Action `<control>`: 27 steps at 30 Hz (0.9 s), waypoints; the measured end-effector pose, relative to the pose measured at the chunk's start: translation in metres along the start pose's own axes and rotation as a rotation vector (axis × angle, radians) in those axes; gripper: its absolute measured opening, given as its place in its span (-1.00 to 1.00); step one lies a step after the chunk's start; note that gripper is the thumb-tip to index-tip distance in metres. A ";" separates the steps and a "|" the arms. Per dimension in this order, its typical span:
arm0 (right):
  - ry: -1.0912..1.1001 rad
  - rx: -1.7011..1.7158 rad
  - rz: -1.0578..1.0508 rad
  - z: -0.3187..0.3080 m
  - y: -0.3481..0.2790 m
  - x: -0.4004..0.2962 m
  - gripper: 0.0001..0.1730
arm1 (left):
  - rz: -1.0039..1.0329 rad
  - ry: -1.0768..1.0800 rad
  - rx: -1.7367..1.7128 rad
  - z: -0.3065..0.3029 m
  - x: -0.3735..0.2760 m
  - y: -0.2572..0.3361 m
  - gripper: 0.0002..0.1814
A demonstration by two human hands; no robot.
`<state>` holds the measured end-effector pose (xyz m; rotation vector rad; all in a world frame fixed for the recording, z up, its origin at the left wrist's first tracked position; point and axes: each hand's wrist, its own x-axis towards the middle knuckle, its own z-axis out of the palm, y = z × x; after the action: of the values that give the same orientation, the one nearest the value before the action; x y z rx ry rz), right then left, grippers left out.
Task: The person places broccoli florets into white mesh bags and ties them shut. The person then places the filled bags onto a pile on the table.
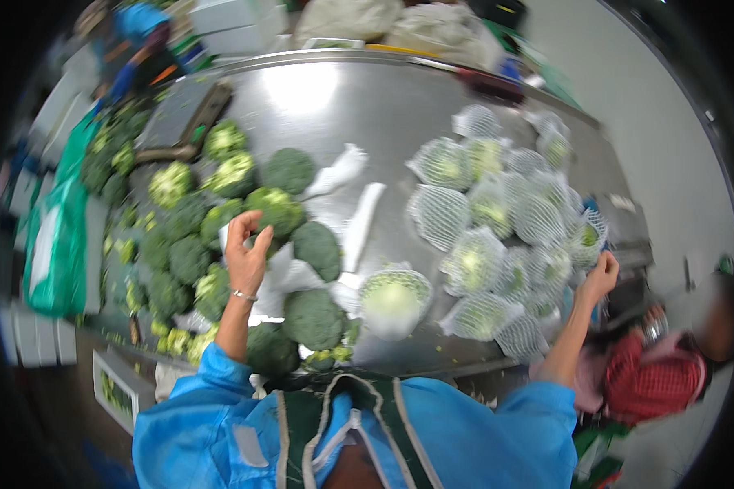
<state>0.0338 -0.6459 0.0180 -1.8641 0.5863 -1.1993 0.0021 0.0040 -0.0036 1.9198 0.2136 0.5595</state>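
My left hand [248,253] hovers over the loose broccoli heads [189,260] at the left, thumb and fingers apart. A bit of white material shows behind its fingers. At the far right, my right hand [598,278] has its fingers closed at the edge of a netted broccoli head [589,237], beside a pile of heads in white foam nets [535,217]. One netted head [394,299] stands alone near the front, its pale cut end facing up. White foam net sleeves [362,226] lie between the bare heads and the netted pile.
Everything rests on a steel table [379,104] with a raised back rim. A grey crate [180,116] sits at the back left, near green plastic wrapping [61,244]. One person [137,36] works at the far left; another in red [654,379] is at the right.
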 end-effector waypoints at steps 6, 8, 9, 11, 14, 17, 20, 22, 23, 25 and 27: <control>-0.996 0.324 0.054 0.153 -0.146 -0.209 -0.82 | 0.056 0.106 0.332 -0.043 -0.019 -0.057 -0.48; -1.360 0.312 -0.120 0.183 -0.189 -0.287 -0.77 | -0.075 0.041 0.270 -0.045 -0.035 -0.057 -0.48; -1.548 0.359 -0.082 0.190 -0.206 -0.320 -0.73 | -0.152 0.015 0.232 -0.045 -0.041 -0.049 -0.48; -1.761 0.322 -0.252 0.193 -0.241 -0.371 -0.62 | -0.145 0.086 0.044 -0.046 -0.051 -0.066 -0.45; -1.703 0.271 -0.537 0.192 -0.243 -0.407 -0.70 | -0.379 0.067 -0.347 -0.055 -0.058 -0.067 -0.38; -1.862 0.225 -0.403 0.195 -0.235 -0.401 -0.78 | -0.382 0.126 -0.641 -0.070 -0.055 -0.051 -0.29; -2.114 0.341 0.099 0.186 -0.230 -0.371 -0.90 | -0.332 0.149 -0.933 -0.086 -0.046 -0.021 -0.29; -1.868 0.334 -0.127 0.176 -0.255 -0.352 -0.85 | -0.321 0.062 -1.003 -0.094 -0.044 0.001 -0.33; -1.741 0.327 -0.232 0.170 -0.271 -0.343 -0.82 | -0.316 0.014 -1.042 -0.092 -0.042 0.007 -0.37; -1.684 0.599 -0.129 0.166 -0.310 -0.338 -0.74 | -0.287 -0.247 -1.291 -0.084 -0.040 0.009 -0.48; -1.635 0.792 -0.031 0.167 -0.326 -0.347 -0.69 | -0.346 -0.330 -1.179 -0.063 -0.041 0.034 -0.61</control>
<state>0.0163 -0.1453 0.0763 -1.4793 -0.7278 0.3315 -0.0673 0.0253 0.0354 0.7695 -0.0193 0.0569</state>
